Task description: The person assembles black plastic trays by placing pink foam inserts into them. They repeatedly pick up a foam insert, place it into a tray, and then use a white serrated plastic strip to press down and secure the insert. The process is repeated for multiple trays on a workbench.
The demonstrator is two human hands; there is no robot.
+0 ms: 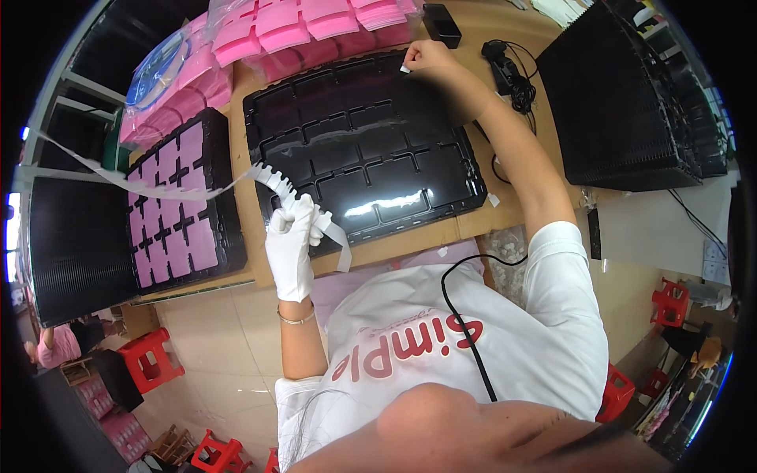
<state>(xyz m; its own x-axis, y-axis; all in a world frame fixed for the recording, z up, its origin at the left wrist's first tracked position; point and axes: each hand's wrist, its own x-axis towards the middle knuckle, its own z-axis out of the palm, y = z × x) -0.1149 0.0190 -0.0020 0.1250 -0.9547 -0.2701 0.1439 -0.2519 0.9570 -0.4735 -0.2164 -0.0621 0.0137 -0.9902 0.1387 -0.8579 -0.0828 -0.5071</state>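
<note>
My left hand (290,251), in a white glove, is closed round a curling strip of white labels (274,181). One end of the strip trails off to the far left; a short tail hangs below the hand. A black plastic tray (335,169) with molded compartments lies on the cardboard-covered table before me. At its far right corner, my bare right hand (430,57) has its fingers pinched together. A small white label (405,69) shows at the fingertips, by the tray's edge.
Pink pieces (288,27) are piled behind the tray. On the left stands a black tray stack (225,189) with pink pieces in the top one. A tall black tray stack (623,102) rises at right. Black cables (522,91) and a black box (441,25) lie at the back.
</note>
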